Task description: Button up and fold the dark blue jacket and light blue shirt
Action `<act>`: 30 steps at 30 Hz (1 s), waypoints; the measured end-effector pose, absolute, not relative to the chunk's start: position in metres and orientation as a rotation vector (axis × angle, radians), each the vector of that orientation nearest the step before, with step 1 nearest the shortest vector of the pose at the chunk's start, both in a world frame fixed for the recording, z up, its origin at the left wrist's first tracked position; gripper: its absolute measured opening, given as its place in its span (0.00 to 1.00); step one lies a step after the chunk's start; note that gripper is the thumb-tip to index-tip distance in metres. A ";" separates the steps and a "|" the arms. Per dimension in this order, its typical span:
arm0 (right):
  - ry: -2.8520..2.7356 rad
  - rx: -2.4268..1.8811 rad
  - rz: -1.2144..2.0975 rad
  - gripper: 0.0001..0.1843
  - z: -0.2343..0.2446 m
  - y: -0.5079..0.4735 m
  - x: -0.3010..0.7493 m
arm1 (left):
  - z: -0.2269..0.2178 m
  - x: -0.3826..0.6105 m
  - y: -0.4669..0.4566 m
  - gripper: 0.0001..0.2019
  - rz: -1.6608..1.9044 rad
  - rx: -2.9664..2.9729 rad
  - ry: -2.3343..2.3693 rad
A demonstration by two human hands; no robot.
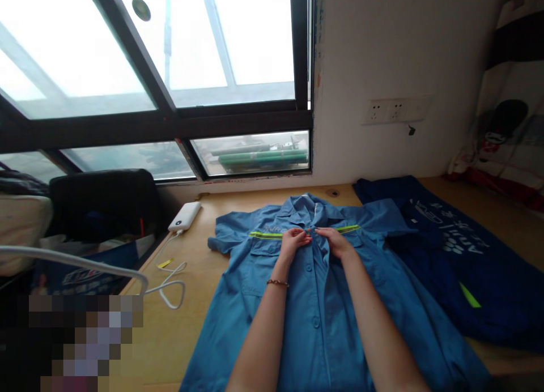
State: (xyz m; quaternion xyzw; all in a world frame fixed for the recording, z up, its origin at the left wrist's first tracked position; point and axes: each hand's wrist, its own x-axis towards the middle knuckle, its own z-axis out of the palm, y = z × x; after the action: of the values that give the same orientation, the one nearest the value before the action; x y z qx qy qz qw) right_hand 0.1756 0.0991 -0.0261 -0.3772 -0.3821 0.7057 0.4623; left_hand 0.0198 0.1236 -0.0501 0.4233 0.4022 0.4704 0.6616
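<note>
matt blue cloth short-sleeved shirt (312,293), smooth yellow wood-look tabletop (164,329), smooth white plastic-looking rectangular power bank (186,216), matt navy printed cloth garment (446,284)

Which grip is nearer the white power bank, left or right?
Left. The left grip is at the blue shirt's front opening, right of the white power bank; the right grip is there too, but farther right.

Blue shirt (272,318) flat on table (170,341)

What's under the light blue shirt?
The light blue shirt lies on the wooden table, one sleeve overlapping dark blue clothing. Anything else underneath is covered, so I can't tell.
</note>
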 end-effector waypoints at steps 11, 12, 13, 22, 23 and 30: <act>-0.849 -0.991 1.764 0.13 -0.041 0.108 0.172 | -0.054 0.021 0.126 0.15 1.096 0.917 0.872; -0.867 -0.993 1.747 0.13 -0.040 0.108 0.172 | -0.054 0.021 0.126 0.15 1.099 0.913 0.875; -0.893 -1.005 1.714 0.14 -0.040 0.108 0.172 | -0.054 0.021 0.126 0.15 1.103 0.910 0.876; -1.099 -1.188 1.369 0.17 -0.047 0.112 0.166 | -0.047 0.022 0.124 0.15 1.106 0.907 0.900; -1.125 -1.214 1.313 0.16 -0.048 0.113 0.166 | -0.047 0.022 0.123 0.16 1.106 0.914 0.900; -1.310 -1.403 0.858 0.09 -0.046 0.114 0.157 | -0.049 0.028 0.126 0.16 1.105 1.056 1.027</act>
State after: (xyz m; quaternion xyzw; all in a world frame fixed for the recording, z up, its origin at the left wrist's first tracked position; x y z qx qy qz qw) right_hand 0.1569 0.1143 -0.0457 -0.5793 -0.5408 0.3542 0.4964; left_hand 0.0283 0.1257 -0.0492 0.4564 0.4439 0.4777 0.6053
